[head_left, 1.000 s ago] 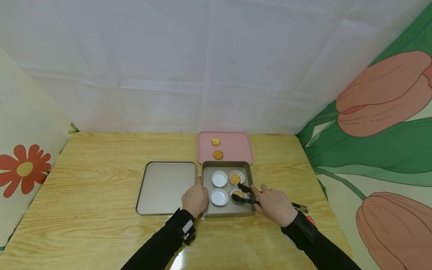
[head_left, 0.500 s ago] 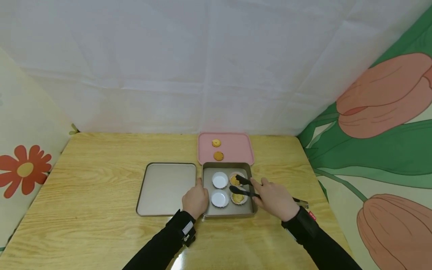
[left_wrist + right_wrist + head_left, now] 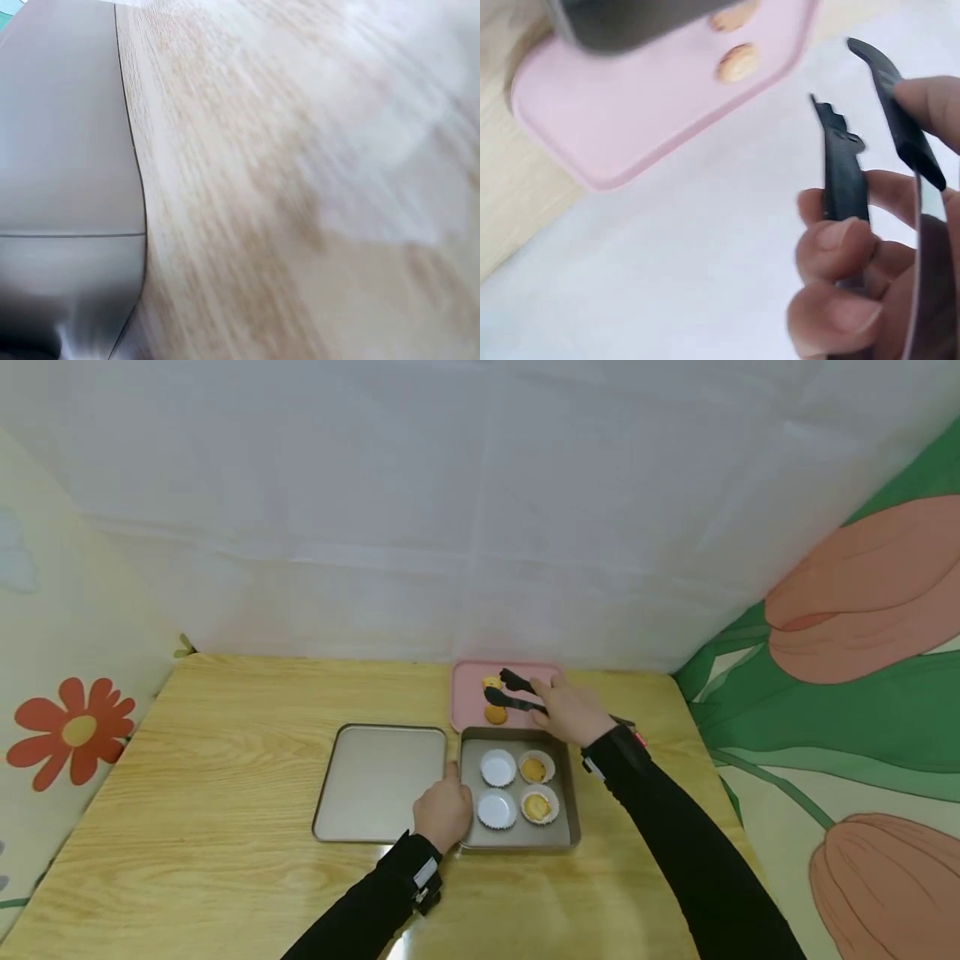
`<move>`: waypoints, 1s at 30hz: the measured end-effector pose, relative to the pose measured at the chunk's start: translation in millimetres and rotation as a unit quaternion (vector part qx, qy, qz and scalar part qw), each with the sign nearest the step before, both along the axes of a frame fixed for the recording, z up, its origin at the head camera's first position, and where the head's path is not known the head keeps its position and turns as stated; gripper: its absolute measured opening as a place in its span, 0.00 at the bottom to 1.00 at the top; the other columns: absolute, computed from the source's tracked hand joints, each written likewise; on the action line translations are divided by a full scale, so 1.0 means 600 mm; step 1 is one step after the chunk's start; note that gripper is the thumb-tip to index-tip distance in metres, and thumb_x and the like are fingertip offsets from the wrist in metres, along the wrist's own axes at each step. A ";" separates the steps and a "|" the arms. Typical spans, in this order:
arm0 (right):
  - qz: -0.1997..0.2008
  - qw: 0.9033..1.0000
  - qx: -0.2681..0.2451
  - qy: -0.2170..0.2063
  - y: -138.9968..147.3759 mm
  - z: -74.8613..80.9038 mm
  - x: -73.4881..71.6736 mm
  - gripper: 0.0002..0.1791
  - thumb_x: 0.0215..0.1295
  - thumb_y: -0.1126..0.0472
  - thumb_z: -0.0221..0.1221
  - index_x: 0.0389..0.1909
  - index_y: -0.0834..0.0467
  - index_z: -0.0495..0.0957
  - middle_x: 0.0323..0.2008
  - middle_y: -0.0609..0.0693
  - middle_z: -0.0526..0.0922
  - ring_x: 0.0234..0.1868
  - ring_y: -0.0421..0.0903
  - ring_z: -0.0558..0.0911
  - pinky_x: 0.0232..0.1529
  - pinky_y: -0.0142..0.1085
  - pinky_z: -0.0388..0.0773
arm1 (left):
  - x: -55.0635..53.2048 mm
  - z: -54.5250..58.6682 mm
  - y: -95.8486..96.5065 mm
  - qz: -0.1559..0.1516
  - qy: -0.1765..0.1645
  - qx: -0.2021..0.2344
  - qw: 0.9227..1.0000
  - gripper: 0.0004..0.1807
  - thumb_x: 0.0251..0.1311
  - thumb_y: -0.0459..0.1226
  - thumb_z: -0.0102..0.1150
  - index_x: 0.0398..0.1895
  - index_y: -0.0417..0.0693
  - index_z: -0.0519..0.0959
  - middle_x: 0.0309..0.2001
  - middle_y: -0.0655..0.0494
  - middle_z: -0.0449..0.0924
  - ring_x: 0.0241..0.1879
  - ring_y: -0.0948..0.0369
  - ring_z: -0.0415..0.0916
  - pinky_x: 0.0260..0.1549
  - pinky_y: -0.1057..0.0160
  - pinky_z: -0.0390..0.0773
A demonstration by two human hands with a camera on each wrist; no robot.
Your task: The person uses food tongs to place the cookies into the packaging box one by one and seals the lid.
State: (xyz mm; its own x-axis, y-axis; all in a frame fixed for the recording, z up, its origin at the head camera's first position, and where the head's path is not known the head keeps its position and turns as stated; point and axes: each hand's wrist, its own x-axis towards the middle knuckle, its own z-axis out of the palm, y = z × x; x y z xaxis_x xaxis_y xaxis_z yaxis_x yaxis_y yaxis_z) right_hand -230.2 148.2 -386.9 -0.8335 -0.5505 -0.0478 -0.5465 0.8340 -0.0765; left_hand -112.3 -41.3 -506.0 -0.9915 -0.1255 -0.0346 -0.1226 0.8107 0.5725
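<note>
Sitting in our metal pan (image 3: 519, 839), head view: four paper cups (image 3: 497, 766); the right two hold a cookie (image 3: 536, 808) each, the left two none; half filled, we judge.
Pink tray (image 3: 465, 703): two loose cookies (image 3: 495, 716), uncupped.
Left hand (image 3: 442, 812): at the pan's left wall; grip, we cannot tell.
Right hand (image 3: 573, 713): gripping black tongs (image 3: 517, 702) above the tray.
Left wrist view: grey metal surface (image 3: 67, 135); hand unclear.
Right wrist view: tong tips apart, nothing between.
</note>
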 end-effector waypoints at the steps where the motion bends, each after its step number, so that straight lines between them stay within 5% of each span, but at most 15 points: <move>1: -0.004 1.000 0.003 -0.004 -0.004 -0.003 -0.012 0.29 0.62 0.51 0.54 0.62 0.59 0.64 0.45 0.63 0.72 0.27 0.50 0.75 0.22 0.40 0.71 | 0.000 0.000 0.002 0.000 0.000 0.001 1.000 0.19 0.58 0.37 0.44 0.52 0.38 0.68 0.21 0.44 0.77 0.19 0.50 0.74 0.13 0.52 0.67; 6: -0.006 1.000 0.019 -0.006 -0.018 -0.019 -0.062 0.28 0.60 0.53 0.56 0.61 0.58 0.66 0.47 0.61 0.75 0.46 0.54 0.75 0.41 0.48 0.73 | 0.003 0.001 0.013 -0.001 -0.007 0.003 1.000 0.20 0.58 0.37 0.44 0.53 0.38 0.67 0.20 0.45 0.76 0.19 0.50 0.74 0.13 0.52 0.67; 16: -0.016 0.997 0.076 0.011 -0.029 -0.049 -0.103 0.24 0.59 0.52 0.57 0.56 0.57 0.73 0.36 0.58 0.77 0.36 0.53 0.77 0.32 0.46 0.75 | 0.005 0.003 0.022 -0.001 0.006 -0.004 1.000 0.21 0.57 0.37 0.45 0.54 0.38 0.68 0.19 0.45 0.76 0.18 0.51 0.74 0.13 0.53 0.66; 23: -0.030 0.995 0.091 0.015 -0.027 -0.082 -0.127 0.15 0.58 0.51 0.57 0.38 0.58 0.78 0.30 0.55 0.77 0.32 0.52 0.78 0.30 0.47 0.74 | 0.004 0.004 0.026 -0.003 -0.002 -0.012 1.000 0.21 0.58 0.37 0.45 0.53 0.38 0.68 0.19 0.45 0.76 0.18 0.51 0.74 0.14 0.53 0.68; 30: -0.044 0.993 0.105 -0.015 -0.032 -0.075 -0.133 0.17 0.59 0.50 0.55 0.39 0.60 0.77 0.33 0.56 0.79 0.34 0.52 0.78 0.33 0.47 0.75 | 0.003 0.006 0.024 -0.002 -0.001 -0.013 1.000 0.22 0.58 0.38 0.45 0.56 0.37 0.68 0.20 0.45 0.76 0.18 0.51 0.74 0.15 0.53 0.68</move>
State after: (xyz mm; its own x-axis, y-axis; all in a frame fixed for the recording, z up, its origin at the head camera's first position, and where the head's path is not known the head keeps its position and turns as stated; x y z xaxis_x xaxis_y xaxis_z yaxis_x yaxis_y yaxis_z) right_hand -310.3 128.9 -431.8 -0.8742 -0.4515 -0.1788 -0.4714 0.8774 0.0895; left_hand -110.6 -26.7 -502.4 -0.9919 -0.1226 -0.0340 -0.1209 0.8254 0.5514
